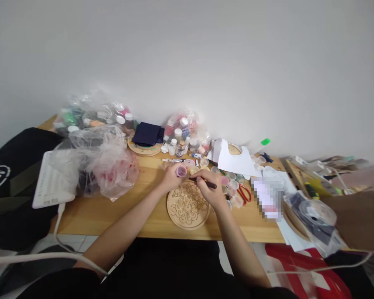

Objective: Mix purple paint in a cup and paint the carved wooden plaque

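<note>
A small cup of purple paint (181, 170) is held in my left hand (172, 177), its open top facing me. My right hand (210, 187) grips a dark-handled tool (209, 183), slim like a brush, whose thin end points left toward the cup; I cannot make out its tip. Below both hands a round wooden board (187, 209) lies flat on the table, with a flower pattern in gold-coloured outlines. Part of its upper right edge is covered by my right hand. Several small paint cups (232, 185) stand just right of that hand.
Red-handled scissors (245, 194) lie beside the cups. Behind are a bag of small bottles (187, 128), navy cloth (147, 133) and white paper (233, 160). Crumpled plastic bags (107, 162) and a white device (51, 178) with a cable occupy the left; a cardboard box (358, 220) is far right.
</note>
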`<state>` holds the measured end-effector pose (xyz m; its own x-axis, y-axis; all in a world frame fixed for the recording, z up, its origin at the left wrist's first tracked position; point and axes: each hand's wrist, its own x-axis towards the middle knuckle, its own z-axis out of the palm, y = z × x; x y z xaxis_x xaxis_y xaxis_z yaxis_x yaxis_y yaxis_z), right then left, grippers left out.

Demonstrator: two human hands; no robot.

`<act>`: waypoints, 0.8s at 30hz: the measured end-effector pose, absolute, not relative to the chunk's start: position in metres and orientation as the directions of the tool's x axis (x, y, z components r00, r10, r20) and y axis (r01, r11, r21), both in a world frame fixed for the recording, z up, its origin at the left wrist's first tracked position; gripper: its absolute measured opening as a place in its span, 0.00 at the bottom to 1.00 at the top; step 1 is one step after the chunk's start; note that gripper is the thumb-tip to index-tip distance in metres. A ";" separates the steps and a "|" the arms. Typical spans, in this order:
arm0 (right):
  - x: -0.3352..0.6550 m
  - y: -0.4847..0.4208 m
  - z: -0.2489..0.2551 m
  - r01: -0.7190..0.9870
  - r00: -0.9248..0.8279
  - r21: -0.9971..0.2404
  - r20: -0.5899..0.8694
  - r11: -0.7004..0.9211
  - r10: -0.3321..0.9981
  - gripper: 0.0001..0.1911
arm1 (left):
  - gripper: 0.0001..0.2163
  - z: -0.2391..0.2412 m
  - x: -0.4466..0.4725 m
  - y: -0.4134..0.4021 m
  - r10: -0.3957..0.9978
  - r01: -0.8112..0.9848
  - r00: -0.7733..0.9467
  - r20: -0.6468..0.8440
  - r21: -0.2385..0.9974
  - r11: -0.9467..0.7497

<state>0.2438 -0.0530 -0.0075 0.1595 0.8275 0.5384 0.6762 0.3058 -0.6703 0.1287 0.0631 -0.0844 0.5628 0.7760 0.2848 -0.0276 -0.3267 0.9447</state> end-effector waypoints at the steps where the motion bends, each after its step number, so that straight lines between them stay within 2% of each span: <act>1: 0.243 -0.055 -0.006 0.679 0.160 -0.668 0.539 0.304 0.827 0.13 | 0.05 -0.084 0.129 0.063 0.772 -0.036 0.564 0.291 0.943 -0.330; 12: 0.253 -0.041 -0.011 0.654 0.242 -0.678 0.607 0.335 0.757 0.14 | 0.07 -0.084 0.130 0.058 0.761 -0.065 0.567 0.314 0.938 -0.339; 24: 0.260 -0.049 -0.025 0.532 0.274 -0.773 0.543 0.345 0.794 0.14 | 0.04 -0.087 0.128 0.058 0.756 -0.014 0.610 0.237 0.957 -0.289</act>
